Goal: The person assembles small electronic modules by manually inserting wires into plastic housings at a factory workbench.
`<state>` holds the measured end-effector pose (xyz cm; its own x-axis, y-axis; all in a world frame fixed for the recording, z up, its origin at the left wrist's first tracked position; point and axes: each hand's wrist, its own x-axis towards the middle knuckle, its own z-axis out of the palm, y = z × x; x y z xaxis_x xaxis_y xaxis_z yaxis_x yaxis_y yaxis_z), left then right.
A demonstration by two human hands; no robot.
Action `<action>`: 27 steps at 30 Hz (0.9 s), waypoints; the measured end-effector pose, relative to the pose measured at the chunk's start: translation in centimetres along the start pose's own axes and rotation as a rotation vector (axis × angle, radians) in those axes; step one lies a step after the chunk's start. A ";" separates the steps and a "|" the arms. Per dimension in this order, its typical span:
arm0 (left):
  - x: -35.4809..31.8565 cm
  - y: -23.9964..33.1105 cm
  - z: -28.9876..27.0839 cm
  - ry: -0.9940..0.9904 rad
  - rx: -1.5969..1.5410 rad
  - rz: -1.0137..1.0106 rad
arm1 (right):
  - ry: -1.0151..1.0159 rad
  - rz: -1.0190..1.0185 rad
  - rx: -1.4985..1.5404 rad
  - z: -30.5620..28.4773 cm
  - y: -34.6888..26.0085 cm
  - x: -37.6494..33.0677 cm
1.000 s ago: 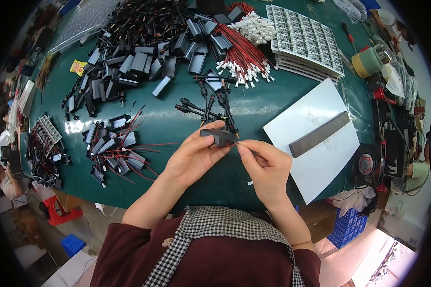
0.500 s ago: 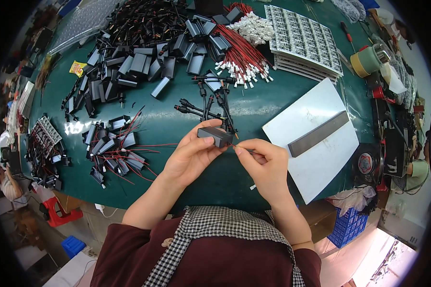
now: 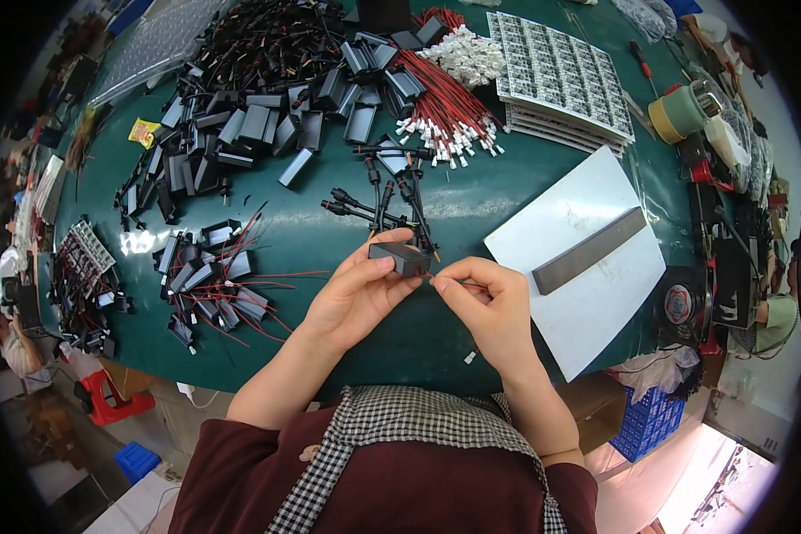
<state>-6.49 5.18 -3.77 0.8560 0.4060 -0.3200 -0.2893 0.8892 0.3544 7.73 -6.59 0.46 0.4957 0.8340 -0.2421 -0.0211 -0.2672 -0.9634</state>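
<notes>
Above the near part of the table, my left hand (image 3: 354, 298) is closed around a small black box-shaped housing (image 3: 400, 259), its thumb on the near side. My right hand (image 3: 494, 307) is closed in a pinch at the housing's right end, on a thin red wire (image 3: 431, 275) that meets the box there. Fingers hide most of that wire. Below the right hand shows a small white connector (image 3: 470, 358); whether it belongs to the held wire I cannot tell. Just beyond the housing lie several black cables with plugs (image 3: 383, 200).
Housings with red wires (image 3: 209, 276) lie to the left, and plain black housings (image 3: 258, 120) are heaped farther back. Red wires with white connectors (image 3: 449, 116) lie beside stacked circuit-board panels (image 3: 561, 76). On the right, a white board (image 3: 587, 311) carries a dark grey bar (image 3: 589, 252).
My right hand has shifted very slightly left, its pinch still at the housing's end. The white connector below it shows a little lower. The left hand keeps its hold.
</notes>
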 end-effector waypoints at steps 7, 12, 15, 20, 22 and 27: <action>-0.2 0.3 1.4 0.040 0.297 0.079 | -0.047 0.016 -0.001 -0.3 0.1 0.0; -0.3 0.5 1.1 0.033 0.485 0.102 | -0.120 -0.194 -0.602 0.0 -0.9 -0.3; -0.6 0.0 1.7 -0.021 0.738 0.114 | -0.177 -0.327 -0.644 0.3 -0.3 0.1; -0.6 0.0 1.5 0.064 0.850 0.061 | -0.286 -0.442 -0.672 -0.2 -0.3 0.5; -0.4 0.0 1.2 0.082 0.759 0.062 | -0.265 -0.364 -0.598 -0.2 0.3 0.6; -0.4 -0.3 1.3 0.036 0.642 0.126 | -0.131 -0.167 -0.116 0.4 1.7 0.7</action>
<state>-6.20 4.43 -2.63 0.8142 0.5156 -0.2669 -0.0639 0.5365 0.8415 7.67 -6.26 -1.40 0.3667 0.9249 -0.1002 0.1551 -0.1670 -0.9737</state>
